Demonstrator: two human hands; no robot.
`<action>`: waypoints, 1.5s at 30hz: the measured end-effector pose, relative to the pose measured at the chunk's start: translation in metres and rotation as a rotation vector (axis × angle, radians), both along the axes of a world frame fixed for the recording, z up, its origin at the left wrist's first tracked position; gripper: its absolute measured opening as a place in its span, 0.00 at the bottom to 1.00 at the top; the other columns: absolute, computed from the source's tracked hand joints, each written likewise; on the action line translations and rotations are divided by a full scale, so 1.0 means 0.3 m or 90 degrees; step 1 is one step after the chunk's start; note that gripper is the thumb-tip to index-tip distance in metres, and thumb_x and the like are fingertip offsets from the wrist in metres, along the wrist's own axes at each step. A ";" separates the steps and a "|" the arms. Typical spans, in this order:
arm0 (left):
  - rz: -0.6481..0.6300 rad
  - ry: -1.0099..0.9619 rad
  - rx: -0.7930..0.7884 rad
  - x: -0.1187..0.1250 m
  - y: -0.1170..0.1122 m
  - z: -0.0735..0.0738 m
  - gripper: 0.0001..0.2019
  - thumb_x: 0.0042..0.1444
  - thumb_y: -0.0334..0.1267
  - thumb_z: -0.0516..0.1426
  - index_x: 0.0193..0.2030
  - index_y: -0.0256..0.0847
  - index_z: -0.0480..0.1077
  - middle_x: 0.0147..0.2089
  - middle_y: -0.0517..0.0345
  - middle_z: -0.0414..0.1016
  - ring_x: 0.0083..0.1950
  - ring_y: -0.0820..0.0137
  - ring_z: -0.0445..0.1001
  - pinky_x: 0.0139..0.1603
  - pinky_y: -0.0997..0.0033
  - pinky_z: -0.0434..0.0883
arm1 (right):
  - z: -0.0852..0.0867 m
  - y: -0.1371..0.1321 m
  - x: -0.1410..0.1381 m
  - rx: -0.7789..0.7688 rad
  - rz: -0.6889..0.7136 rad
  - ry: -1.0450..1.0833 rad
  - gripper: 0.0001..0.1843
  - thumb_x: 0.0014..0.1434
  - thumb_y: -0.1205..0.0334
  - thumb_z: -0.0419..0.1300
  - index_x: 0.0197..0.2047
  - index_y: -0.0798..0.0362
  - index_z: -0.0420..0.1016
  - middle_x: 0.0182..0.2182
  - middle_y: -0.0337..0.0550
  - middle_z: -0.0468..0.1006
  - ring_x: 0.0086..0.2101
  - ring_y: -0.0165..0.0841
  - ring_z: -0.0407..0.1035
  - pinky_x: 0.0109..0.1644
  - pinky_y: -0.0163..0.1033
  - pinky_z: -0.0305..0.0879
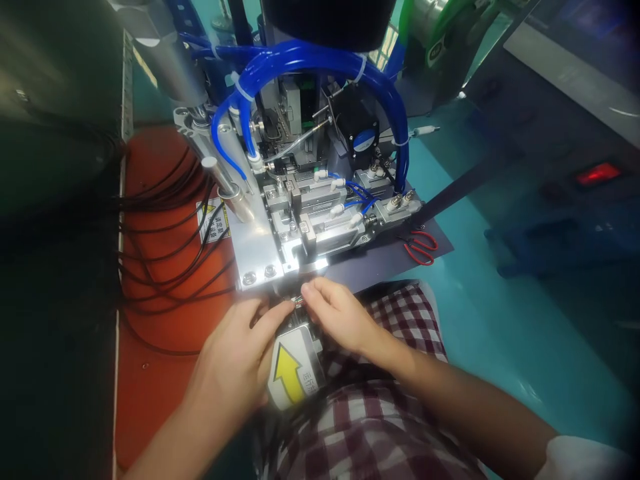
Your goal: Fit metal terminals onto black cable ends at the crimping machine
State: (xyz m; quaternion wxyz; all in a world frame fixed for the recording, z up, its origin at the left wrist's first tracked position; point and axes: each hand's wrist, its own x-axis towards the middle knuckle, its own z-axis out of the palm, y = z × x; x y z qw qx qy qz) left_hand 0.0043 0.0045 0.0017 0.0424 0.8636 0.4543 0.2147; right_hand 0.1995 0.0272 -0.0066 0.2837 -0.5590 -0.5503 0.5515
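Note:
My right hand (345,319) is closed in a pinch at the front end of a metal machine (257,250). From the other side, my left hand (227,357) reaches in, its thumb stretched to the same spot and its other fingers curled, partly out of sight. Between the two sets of fingertips is a small shiny part (299,302), too small and covered to name. Just below the hands sits a rounded white cover (296,383) with a yellow arrow label. My left palm lies beside this cover, and I cannot tell whether it touches it.
Blue air hoses (320,53) arch over the machine's cylinders. Black cables (170,233) run across the orange surface (155,373) at left. Red-handled pliers (421,248) lie at right on a dark plate. A green reel (420,33) stands at back right. Checkered cloth (360,427) covers my lap.

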 end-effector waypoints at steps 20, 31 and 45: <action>0.004 0.038 -0.003 -0.009 0.001 0.034 0.13 0.65 0.30 0.50 0.48 0.37 0.75 0.37 0.53 0.72 0.39 0.64 0.72 0.33 0.69 0.71 | -0.044 -0.027 -0.056 0.043 -0.083 0.110 0.13 0.65 0.55 0.51 0.29 0.49 0.59 0.23 0.32 0.62 0.25 0.29 0.58 0.31 0.36 0.55; -0.017 -0.040 -0.003 -0.010 0.006 0.011 0.13 0.64 0.26 0.50 0.48 0.35 0.74 0.39 0.52 0.71 0.39 0.67 0.73 0.37 0.71 0.73 | -0.054 -0.034 -0.051 0.107 -0.070 0.071 0.14 0.67 0.55 0.50 0.30 0.49 0.60 0.24 0.33 0.63 0.27 0.30 0.59 0.34 0.37 0.57; -0.003 0.012 -0.030 -0.008 0.010 0.041 0.16 0.66 0.29 0.48 0.47 0.37 0.76 0.39 0.51 0.75 0.40 0.64 0.74 0.36 0.68 0.72 | -0.074 -0.031 -0.058 -0.007 -0.084 0.216 0.15 0.65 0.53 0.53 0.29 0.49 0.59 0.22 0.31 0.60 0.24 0.28 0.54 0.28 0.35 0.53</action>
